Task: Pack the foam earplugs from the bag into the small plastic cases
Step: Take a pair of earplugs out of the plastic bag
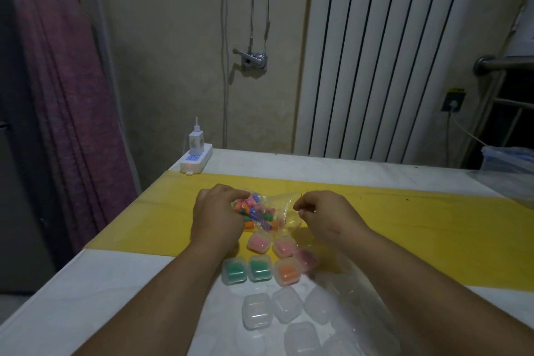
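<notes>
Power strip (196, 159), radiator (384, 49), curtain (57, 81).

White table (115, 283) with a yellow sheet (404, 225) laid across its middle. On the sheet lies a clear bag (277, 211) of mixed-colour earplugs (254, 208). At the sheet's near edge are six filled cases (260, 270): three pink, two green, one orange. Nearer, on the white surface, are empty cases (257, 311). At the far left corner is a power strip (196, 160) bearing a charger (196, 141).

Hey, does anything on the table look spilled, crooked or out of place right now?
No spill: loose earplugs are all inside the bag. Only the purple-filled case looks askew, turned at an angle beside the orange case, unlike the two green cases in line.
</notes>
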A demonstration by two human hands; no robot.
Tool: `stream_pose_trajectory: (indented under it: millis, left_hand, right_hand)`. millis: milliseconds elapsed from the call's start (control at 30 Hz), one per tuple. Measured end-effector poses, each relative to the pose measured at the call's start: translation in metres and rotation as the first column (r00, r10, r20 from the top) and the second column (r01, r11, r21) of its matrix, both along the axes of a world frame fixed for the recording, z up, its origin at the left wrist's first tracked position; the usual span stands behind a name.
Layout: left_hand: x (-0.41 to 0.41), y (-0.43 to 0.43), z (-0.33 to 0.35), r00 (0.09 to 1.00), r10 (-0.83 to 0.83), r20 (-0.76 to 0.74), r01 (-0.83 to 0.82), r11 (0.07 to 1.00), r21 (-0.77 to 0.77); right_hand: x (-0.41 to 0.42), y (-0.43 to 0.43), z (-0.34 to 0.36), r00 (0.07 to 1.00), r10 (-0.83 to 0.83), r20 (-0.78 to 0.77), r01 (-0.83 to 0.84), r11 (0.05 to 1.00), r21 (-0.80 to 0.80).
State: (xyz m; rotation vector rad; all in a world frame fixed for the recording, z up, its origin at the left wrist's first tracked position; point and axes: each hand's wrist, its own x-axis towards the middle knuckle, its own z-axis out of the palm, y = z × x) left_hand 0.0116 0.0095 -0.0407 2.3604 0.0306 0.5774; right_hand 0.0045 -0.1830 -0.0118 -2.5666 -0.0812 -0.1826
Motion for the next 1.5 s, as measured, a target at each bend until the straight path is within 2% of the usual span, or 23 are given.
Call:
stream_pose_trajectory:
  millis: [100, 200, 333, 500, 733, 867, 1000, 1167, 1333, 1400, 1500]
  left_hand:
    - [0.005, 0.006, -0.004, 0.995, 0.069, -0.070, -0.071, 0.997, -0.018]
    - [0.009, 0.007, -0.009, 0.990, 0.079, -0.116, -0.088, 0.993, -0.080]
    - [0.012, 0.006, -0.014, 0.991, 0.086, -0.106, -0.091, 0.995, -0.045]
    - [0.014, 0.005, -0.018, 0.988, 0.125, -0.087, -0.126, 0.992, -0.007]
    - [0.019, 0.008, -0.023, 0.988, 0.120, -0.098, -0.120, 0.993, 0.008]
    - [0.019, 0.007, -0.023, 0.988, 0.118, -0.102, -0.118, 0.993, 0.014]
    - [0.019, 0.008, -0.022, 0.983, 0.131, -0.127, -0.130, 0.991, 0.018]
    - [0.019, 0.008, -0.023, 0.987, 0.123, -0.101, -0.119, 0.992, 0.042]
    - [0.019, 0.008, -0.024, 0.988, 0.114, -0.101, -0.110, 0.993, 0.044]
    - [0.019, 0.008, -0.025, 0.989, 0.109, -0.097, -0.104, 0.993, 0.049]
    - [0.020, 0.009, -0.026, 0.990, 0.109, -0.083, -0.104, 0.993, 0.062]
  right_hand:
    - [0.015, 0.009, -0.006, 1.000, 0.002, -0.024, -0.002, 1.000, 0.014]
    - [0.023, 0.022, -0.007, 0.999, -0.006, -0.039, 0.004, 0.999, -0.038]
    - [0.031, 0.039, -0.006, 0.997, -0.029, -0.066, 0.023, 0.995, -0.094]
    - [0.041, 0.056, -0.002, 0.978, 0.044, -0.204, -0.074, 0.987, -0.142]
    - [0.048, 0.057, -0.017, 0.981, 0.005, -0.195, -0.047, 0.976, -0.212]
    - [0.044, 0.052, -0.021, 0.995, -0.021, -0.096, 0.007, 0.990, -0.144]
    - [0.044, 0.049, -0.020, 1.000, -0.016, -0.012, 0.017, 0.998, 0.055]
    - [0.043, 0.050, -0.015, 0.999, 0.050, -0.006, -0.049, 0.997, 0.056]
    - [0.047, 0.052, -0.021, 0.972, 0.220, -0.082, -0.211, 0.972, 0.104]
    - [0.049, 0.051, -0.024, 0.973, 0.219, -0.075, -0.211, 0.972, 0.104]
    - [0.049, 0.053, -0.024, 0.989, 0.145, 0.021, -0.146, 0.981, 0.124]
